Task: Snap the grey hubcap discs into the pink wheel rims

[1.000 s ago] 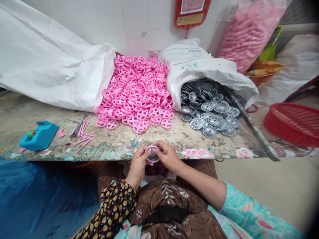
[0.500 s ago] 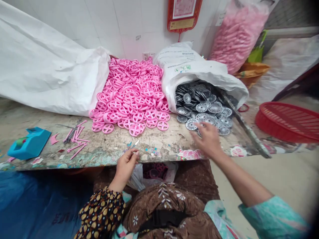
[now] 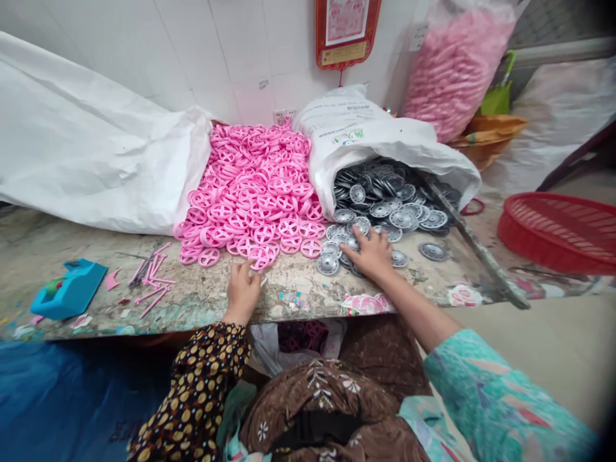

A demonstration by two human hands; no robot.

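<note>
My left hand (image 3: 244,289) is at the front edge of a heap of pink plastic spoked wheels (image 3: 255,186), fingertips against or just beside the nearest wheel (image 3: 262,256). Its fingers look slightly bent and apart; nothing shows held in them. My right hand (image 3: 373,255) lies over grey plastic discs (image 3: 328,264), with its fingers spread on them. These discs spread out from the mouth of a white woven sack (image 3: 332,173), where more discs (image 3: 404,217) are piled.
A blue tape dispenser (image 3: 72,292) and several thin pink rods (image 3: 154,295) lie to the left. A long worn bar (image 3: 481,253) slants from the sack across the table's right side. Beyond it stands a red basket (image 3: 553,240). A large white sack (image 3: 96,154) fills the far left.
My right hand has moved left, and grey discs now lie further left, closer to the pink heap. My left hand has moved forward to the nearest pink wheels.
</note>
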